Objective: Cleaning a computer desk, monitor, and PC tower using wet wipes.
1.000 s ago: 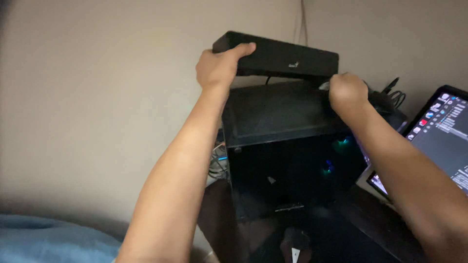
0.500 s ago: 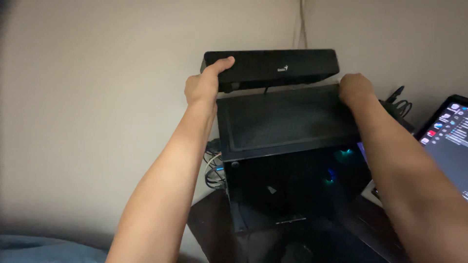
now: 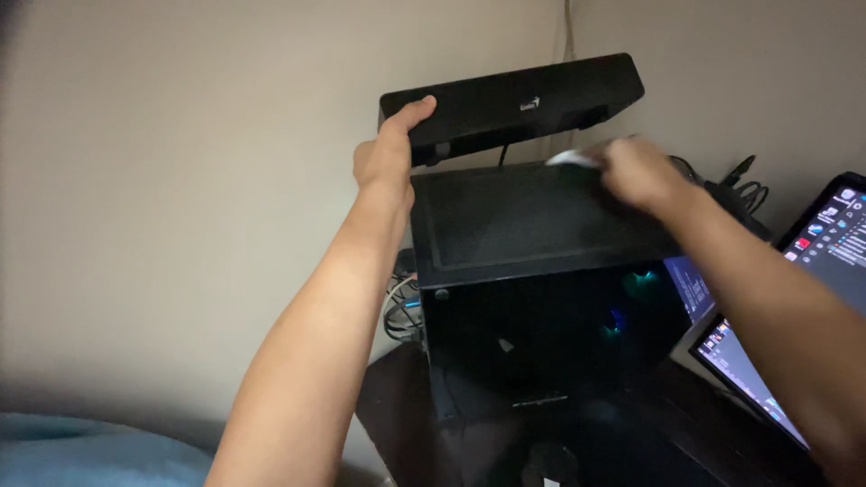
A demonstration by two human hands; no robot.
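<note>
Left hand (image 3: 386, 162) has its fingers closed around the left end of the black soundbar (image 3: 514, 104), held tilted above the black computer tower (image 3: 541, 271) with its long axis left-right, while the blurred right hand (image 3: 636, 171) presses a pale cloth (image 3: 570, 158) on the tower's top.

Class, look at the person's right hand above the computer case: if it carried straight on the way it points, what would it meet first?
Probably the black speaker bar or its cable, just beyond the right hand; depth is unclear, so it might pass beneath to the wall.
</note>
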